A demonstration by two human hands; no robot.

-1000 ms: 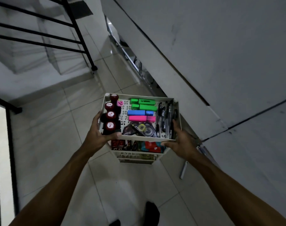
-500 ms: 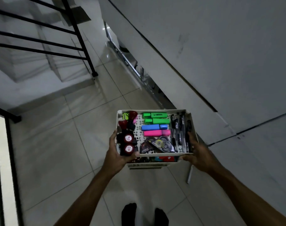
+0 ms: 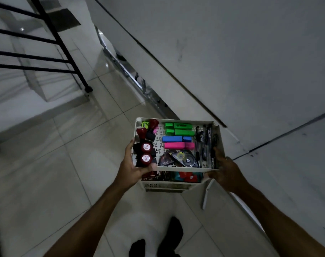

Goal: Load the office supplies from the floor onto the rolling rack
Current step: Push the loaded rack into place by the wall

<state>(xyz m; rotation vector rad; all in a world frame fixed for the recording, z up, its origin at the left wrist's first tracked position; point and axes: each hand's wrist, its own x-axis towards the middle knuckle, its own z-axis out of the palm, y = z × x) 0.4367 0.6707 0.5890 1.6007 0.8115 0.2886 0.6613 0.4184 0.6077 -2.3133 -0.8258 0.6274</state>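
Head view, centre-right of frame: rack (image 3: 220, 145) w/ both hands on its near rim. Left hand (image 3: 133, 168) grips near-left corner, thumb over the edge by the stamps (image 3: 146, 153); right hand (image 3: 225, 168) grips near-right corner. Top tier is full: highlighters (image 3: 178, 134), black pens (image 3: 206, 143), tape (image 3: 184, 158). Loading looks done; prob. now rolling it. Next: steer past wall, keep it level. Rack is white perforated plastic, boxy; floor (image 3: 56, 154) has glossy tiles.
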